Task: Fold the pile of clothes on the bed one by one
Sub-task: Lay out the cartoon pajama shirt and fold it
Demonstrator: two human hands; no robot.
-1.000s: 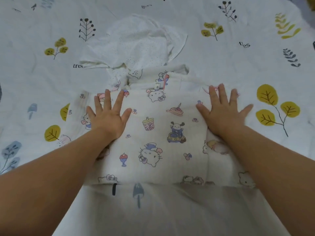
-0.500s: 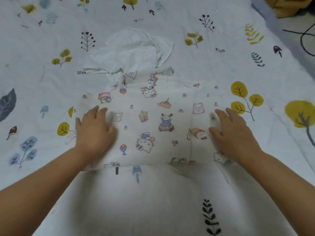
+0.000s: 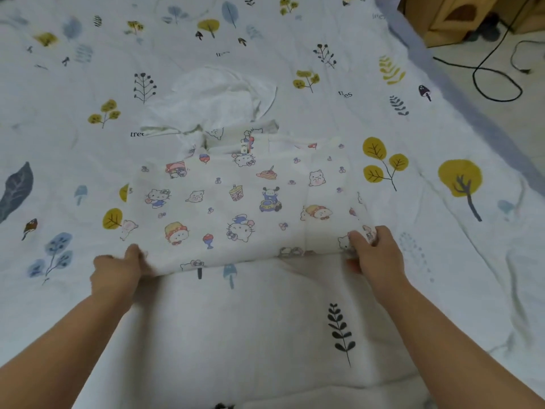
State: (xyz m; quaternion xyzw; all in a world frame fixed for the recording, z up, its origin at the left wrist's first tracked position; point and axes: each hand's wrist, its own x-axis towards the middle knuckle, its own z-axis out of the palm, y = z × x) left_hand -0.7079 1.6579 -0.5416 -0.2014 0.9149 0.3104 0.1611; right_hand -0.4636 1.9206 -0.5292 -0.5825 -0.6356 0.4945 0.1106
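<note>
White cotton with small cartoon animals and sweets printed on it, the partly folded garment point(image 3: 236, 208) lies flat in the middle of the bed, on the pale bedsheet with yellow trees, blue leaves and dark twigs point(image 3: 442, 261). The person bends over it from the near side, and both bare forearms reach forward. The left hand point(image 3: 116, 273) grips the near left corner of the cartoon garment, with the thumb on top of the cloth and the other fingers curled under the edge. The right hand point(image 3: 376, 255) pinches the near right corner in the same way, and the cloth is a little bunched and raised between its fingers. The near edge of the garment runs almost straight between the two hands. Its side parts are turned in, so it looks like a rectangle. At the far side of it, touching its top edge, a crumpled plain white garment point(image 3: 218, 98) lies in a loose heap. Beyond the right edge of the bed a black cable point(image 3: 486, 75) makes a loop on the light floor, near a brown cardboard box point(image 3: 460, 16).
</note>
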